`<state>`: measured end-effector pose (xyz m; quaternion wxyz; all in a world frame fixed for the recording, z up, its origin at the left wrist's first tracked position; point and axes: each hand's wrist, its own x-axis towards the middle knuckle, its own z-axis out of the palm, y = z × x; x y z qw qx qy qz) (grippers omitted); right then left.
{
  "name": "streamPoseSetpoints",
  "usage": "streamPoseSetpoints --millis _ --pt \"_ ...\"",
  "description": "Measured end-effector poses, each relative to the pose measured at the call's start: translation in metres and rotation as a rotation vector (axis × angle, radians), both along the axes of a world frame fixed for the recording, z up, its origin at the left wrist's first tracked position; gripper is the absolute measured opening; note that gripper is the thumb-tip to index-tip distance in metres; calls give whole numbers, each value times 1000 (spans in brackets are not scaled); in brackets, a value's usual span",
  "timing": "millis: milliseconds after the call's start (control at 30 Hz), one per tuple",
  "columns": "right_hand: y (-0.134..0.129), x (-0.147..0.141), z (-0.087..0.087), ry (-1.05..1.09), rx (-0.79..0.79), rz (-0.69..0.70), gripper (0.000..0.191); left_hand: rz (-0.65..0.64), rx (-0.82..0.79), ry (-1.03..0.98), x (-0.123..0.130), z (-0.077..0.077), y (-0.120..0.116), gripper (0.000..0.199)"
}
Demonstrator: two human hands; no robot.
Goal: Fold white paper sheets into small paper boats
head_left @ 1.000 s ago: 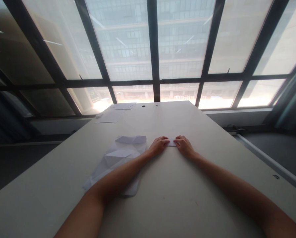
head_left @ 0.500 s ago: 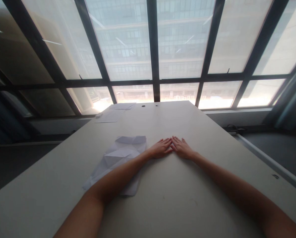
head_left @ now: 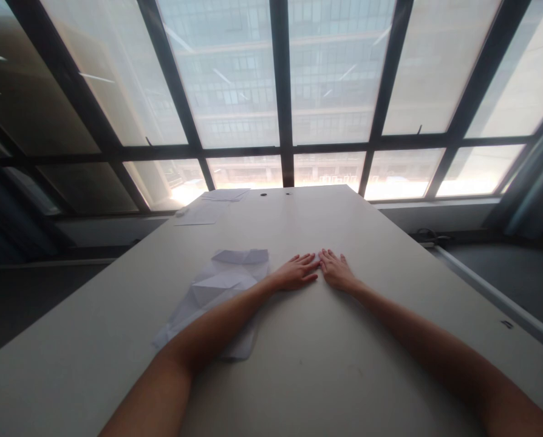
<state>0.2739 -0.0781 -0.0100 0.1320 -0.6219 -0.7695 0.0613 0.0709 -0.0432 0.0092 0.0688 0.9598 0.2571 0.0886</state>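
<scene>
My left hand (head_left: pixel 296 272) lies palm down with its fingers stretched out and a little spread, pointing right. Close beside it, my right hand (head_left: pixel 337 270) rests flat too, fingers pointing up and to the left. Between the fingertips a small pale patch shows, perhaps paper; what lies under the palms is hidden. Folded and creased white paper sheets (head_left: pixel 221 285) are spread to the left, partly covered by my left forearm.
The long white table (head_left: pixel 308 364) reaches toward a wall of dark-framed windows (head_left: pixel 235 73). More white papers (head_left: pixel 203 211) lie at its far left corner. A round dark hole (head_left: pixel 263 195) is near the far edge. Curtains (head_left: pixel 531 188) hang at both sides.
My right hand has shifted slightly to the right, so a narrow gap opens between the two hands' fingertips. My left hand and the papers look the same.
</scene>
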Motion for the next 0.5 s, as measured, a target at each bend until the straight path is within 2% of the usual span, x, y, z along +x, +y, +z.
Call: streamPoseSetpoints --millis 233,400,500 --pt "0 1 0 12 -11 -53 65 14 -2 4 0 6 -5 55" --pt "-1 5 5 35 -17 45 68 -42 64 -46 2 8 -8 49" --pt "-1 6 6 55 -6 99 70 -90 44 -49 4 10 -10 52"
